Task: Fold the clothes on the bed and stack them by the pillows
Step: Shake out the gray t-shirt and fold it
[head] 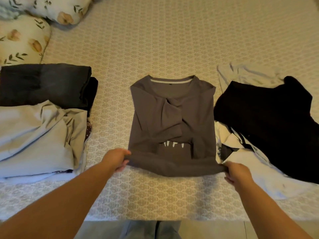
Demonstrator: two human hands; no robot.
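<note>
Both hands pinch the near hem of the grey shirt (172,118), left hand (117,158) and right hand (237,173) at opposite corners; the shirt lies mid-bed (172,40), collar pointing away, so the fold looks set to go straight forward; pillows (22,40) far left.

— Where are the arms?

— Both bare forearms reach forward from the bottom corners, angling in toward each other.

— And the left hand (117,159)?

— Knuckles up, thumb on top, fingers curled under, pinching cloth.

— The right hand (237,173)?

— It mirrors the left: fingers curled in a pinch grip, wrist straight, at about the same height.
</note>
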